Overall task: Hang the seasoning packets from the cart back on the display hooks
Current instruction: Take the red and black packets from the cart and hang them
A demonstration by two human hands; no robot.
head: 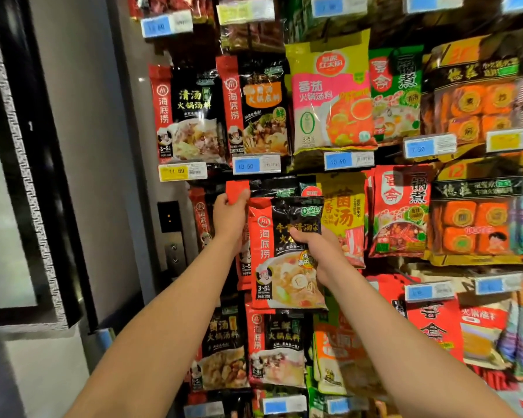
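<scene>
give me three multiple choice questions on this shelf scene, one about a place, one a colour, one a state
1. Where is the price tag reading 11 80?
A. under the top-left black and red packet
B. under the pink and yellow packet
C. on the dark door frame

2. What colour is the corner that the left hand pinches?
A. green
B. red
C. blue

3. How is the packet in the right hand held?
A. lying flat on an open palm
B. gripped, fingers curled round its right edge
C. hanging free, untouched

Answers:
1 A, the yellow price tag sits just below that packet.
2 B, the left hand pinches a red corner.
3 B, the right hand grips the front packet at its right edge.
</scene>
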